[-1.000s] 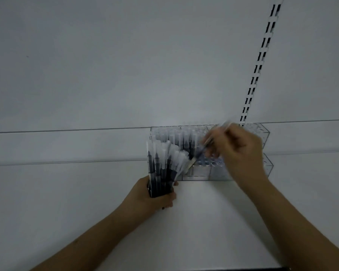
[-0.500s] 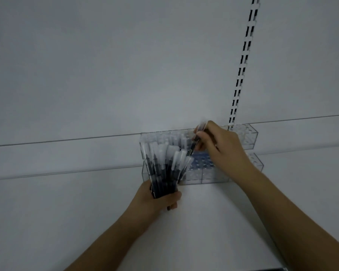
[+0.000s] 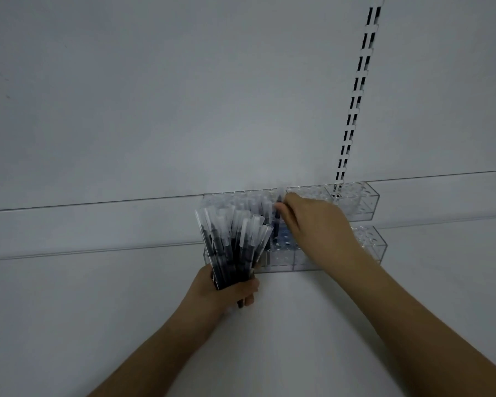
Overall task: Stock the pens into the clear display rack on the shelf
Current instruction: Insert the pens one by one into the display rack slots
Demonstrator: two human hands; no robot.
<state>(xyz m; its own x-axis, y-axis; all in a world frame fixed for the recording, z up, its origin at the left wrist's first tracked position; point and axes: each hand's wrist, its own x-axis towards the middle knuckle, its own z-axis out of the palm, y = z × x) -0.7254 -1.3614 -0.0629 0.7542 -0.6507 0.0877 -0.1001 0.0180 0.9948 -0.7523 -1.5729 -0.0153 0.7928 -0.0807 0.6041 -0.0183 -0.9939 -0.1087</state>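
My right hand [image 3: 317, 224] pinches one pen [image 3: 277, 216], seating it in the clear rack [image 3: 367, 202] on the shelf. The rack's left holes look filled, though blur hides the count; its right end is bare. My left hand [image 3: 226, 290] grips a thick bundle [image 3: 232, 245] yet to stock.

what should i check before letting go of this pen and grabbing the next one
1. Right hand pinches the single pen: ok.
2. Pen upright over the upper tier of the clear rack: ok.
3. Pen seated fully in its hole: cannot tell, blurred.
4. Left hand has a firm grip on the pen bundle: ok.
5. Empty holes remain at the rack's right end: ok.
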